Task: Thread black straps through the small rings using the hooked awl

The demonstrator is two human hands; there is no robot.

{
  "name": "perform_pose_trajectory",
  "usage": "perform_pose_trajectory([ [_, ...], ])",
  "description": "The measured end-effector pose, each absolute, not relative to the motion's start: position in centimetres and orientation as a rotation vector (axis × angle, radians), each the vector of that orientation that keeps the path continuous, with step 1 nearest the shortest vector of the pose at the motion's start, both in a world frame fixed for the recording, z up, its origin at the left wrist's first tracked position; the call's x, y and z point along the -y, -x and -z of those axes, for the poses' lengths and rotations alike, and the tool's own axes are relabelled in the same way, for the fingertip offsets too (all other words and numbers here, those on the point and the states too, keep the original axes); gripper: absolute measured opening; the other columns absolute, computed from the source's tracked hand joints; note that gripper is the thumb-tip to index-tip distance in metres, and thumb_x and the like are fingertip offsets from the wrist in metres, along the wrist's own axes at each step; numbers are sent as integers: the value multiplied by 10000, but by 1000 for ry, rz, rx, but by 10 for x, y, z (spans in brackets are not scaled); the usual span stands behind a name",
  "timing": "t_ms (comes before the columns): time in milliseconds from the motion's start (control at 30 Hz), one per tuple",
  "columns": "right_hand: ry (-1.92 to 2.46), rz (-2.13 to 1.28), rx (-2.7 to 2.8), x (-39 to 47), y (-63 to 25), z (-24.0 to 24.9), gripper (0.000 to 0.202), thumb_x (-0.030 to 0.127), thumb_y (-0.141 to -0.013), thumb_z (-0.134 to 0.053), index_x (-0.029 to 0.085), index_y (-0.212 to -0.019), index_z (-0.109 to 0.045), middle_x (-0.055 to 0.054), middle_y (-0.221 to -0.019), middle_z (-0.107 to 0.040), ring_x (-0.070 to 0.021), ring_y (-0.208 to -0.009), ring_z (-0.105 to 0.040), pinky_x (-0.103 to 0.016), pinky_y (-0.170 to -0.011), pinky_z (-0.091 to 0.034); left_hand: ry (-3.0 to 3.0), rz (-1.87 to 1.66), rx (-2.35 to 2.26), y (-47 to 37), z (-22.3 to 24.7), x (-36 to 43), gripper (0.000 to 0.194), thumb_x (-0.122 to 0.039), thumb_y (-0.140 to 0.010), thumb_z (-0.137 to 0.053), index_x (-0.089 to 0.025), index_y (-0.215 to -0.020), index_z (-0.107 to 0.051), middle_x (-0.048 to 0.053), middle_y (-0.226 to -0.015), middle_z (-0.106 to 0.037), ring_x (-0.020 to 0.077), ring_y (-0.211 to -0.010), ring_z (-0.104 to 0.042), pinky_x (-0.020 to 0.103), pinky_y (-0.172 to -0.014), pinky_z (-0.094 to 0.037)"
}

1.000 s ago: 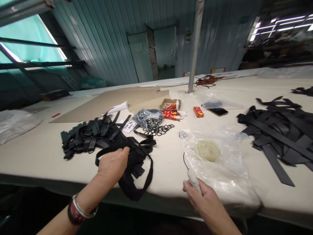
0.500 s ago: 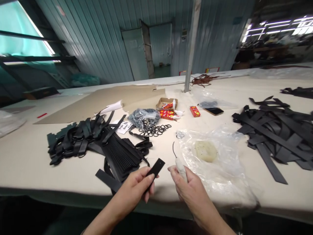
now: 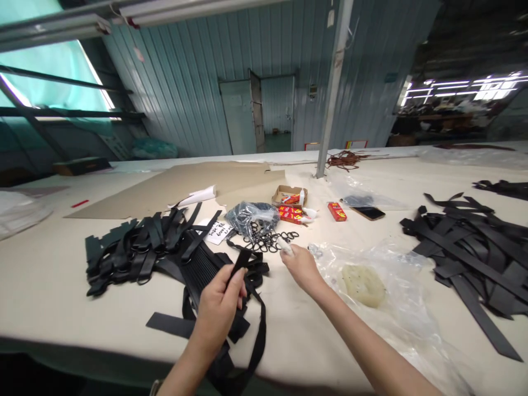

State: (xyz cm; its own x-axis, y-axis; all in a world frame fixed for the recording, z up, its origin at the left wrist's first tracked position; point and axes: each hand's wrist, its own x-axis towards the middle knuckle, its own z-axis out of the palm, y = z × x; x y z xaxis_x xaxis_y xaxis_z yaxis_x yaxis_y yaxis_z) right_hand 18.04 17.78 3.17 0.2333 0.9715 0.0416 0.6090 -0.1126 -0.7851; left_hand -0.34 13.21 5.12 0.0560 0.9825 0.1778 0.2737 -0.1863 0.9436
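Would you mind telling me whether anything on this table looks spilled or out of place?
The black rings lie spilled loose beside their plastic bag, where the right hand reaches. A phone lies among the work materials.

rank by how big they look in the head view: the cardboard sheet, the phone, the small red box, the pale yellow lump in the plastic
1. cardboard sheet, by far the largest.
2. pale yellow lump, though it lies nearer the camera, so this is unsure.
3. phone.
4. small red box, smallest; it sits beside the phone, so that comparison is fair.
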Motion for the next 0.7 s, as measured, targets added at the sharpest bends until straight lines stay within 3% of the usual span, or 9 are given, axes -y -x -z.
perform_pose_trajectory([
  [133, 1936, -533, 1682, -210, -171, -15, 203, 300, -880, -547, 136, -995, -585, -59, -1024, -595, -186, -899, -586, -387, -787, -487, -1437, -1086, -1294, 5, -18, -120, 312, -469, -813, -500, -175, -735, -571, -50, -525, -457, 85, -427, -394, 185, -420, -320],
  [333, 2013, -428, 1848, -225, -160, -7, 241, 282, -880, -552, 150, -1081, -564, -73, -1109, -573, -207, -962, -578, -407, -818, -486, -1394, -1063, -1283, 13, 1, -122, 415, -579, -763, -511, -173, -692, -561, -51, -492, -429, 87, -413, -357, 194, -403, -294],
  [533, 1916, -502, 1870, -219, -169, -22, 193, 276, -867, -562, 128, -990, -571, -55, -993, -584, -182, -866, -579, -371, -759, -485, -1339, -1014, -1252, 10, -12, -125, 411, -567, -805, -447, -171, -818, -556, -84, -411, -365, 88, -356, -331, 184, -374, -277],
  [700, 1634, -697, 1884, -171, -173, -49, 90, 172, -861, -387, 168, -824, -469, 6, -728, -520, -126, -613, -515, -247, -558, -426, -1373, -985, -1147, 5, -26, -125, 370, -501, -823, -464, -167, -680, -529, -20, -541, -524, 91, -432, -453, 191, -446, -355],
])
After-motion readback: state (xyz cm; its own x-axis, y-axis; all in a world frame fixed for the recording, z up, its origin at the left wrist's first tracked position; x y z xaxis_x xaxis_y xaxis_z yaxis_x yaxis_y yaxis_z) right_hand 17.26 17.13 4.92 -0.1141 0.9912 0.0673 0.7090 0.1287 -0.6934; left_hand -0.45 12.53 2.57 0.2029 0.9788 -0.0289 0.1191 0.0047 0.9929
